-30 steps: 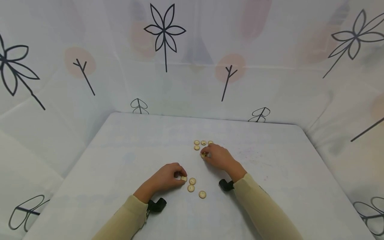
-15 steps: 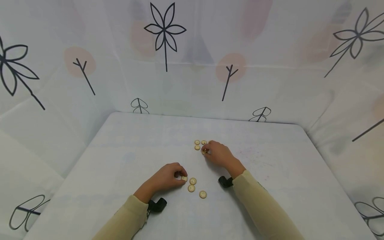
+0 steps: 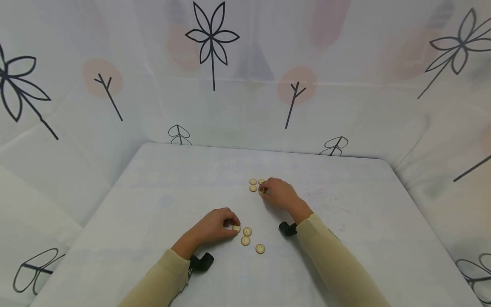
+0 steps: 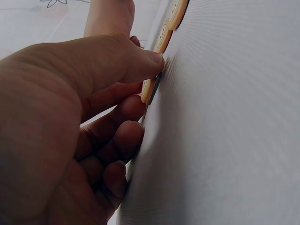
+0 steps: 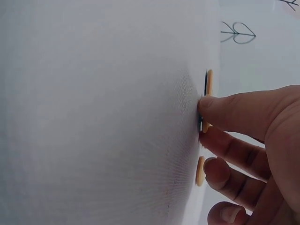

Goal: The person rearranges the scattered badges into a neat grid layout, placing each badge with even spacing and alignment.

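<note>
My left hand (image 3: 212, 227) rests low over the table and pinches a round wooden button (image 3: 236, 229) between thumb and fingers; the left wrist view shows this button (image 4: 147, 91) under the thumb tip. Two more buttons (image 3: 247, 231) (image 3: 245, 241) lie just right of it, and another button (image 3: 260, 248) sits apart, nearer the front. Farther back, my right hand (image 3: 281, 196) pinches a button (image 3: 261, 192) at the table surface. Left of its fingertips lie two buttons (image 3: 253, 181) (image 3: 253, 188); a third button (image 3: 261, 181) is partly covered by the fingers.
A white table (image 3: 184, 179) carries everything. Behind it hangs a pale cloth (image 3: 245, 111) printed with flowers and leaves. Each wrist wears a black camera mount (image 3: 202, 262). Behind the right fingers, another button (image 5: 200, 171) shows in the right wrist view.
My right hand has slid its button slightly away from me, closer to the back buttons, and now covers the back row's right end. My left hand keeps its place.
</note>
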Demonstrator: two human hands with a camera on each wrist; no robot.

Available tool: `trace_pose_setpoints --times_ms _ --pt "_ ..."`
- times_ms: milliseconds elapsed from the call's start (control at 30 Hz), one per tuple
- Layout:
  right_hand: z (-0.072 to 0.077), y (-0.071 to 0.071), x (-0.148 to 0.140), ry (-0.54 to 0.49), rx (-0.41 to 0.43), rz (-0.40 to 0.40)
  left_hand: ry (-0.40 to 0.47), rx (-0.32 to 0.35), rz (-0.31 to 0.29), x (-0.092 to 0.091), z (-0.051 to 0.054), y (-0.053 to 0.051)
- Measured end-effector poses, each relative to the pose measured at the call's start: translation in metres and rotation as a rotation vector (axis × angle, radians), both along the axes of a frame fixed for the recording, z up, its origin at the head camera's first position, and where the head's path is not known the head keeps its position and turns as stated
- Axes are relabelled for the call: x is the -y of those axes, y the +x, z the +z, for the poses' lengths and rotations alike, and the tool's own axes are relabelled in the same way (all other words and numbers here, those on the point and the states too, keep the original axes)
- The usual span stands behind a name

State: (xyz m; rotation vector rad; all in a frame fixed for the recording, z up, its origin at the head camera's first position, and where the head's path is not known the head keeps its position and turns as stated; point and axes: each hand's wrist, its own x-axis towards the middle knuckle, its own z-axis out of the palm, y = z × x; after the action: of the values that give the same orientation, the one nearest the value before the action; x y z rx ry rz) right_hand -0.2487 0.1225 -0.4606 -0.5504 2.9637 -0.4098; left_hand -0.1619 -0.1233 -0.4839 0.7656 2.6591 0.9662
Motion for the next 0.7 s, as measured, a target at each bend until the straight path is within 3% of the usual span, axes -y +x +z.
trace_pose_setpoints --times_ms 700 --pt "0.0007 -0.0067 0.0019 -0.030 0.010 -0.078 0.011 -0.005 -0.009 0.0008 -0.0008 -0.0008"
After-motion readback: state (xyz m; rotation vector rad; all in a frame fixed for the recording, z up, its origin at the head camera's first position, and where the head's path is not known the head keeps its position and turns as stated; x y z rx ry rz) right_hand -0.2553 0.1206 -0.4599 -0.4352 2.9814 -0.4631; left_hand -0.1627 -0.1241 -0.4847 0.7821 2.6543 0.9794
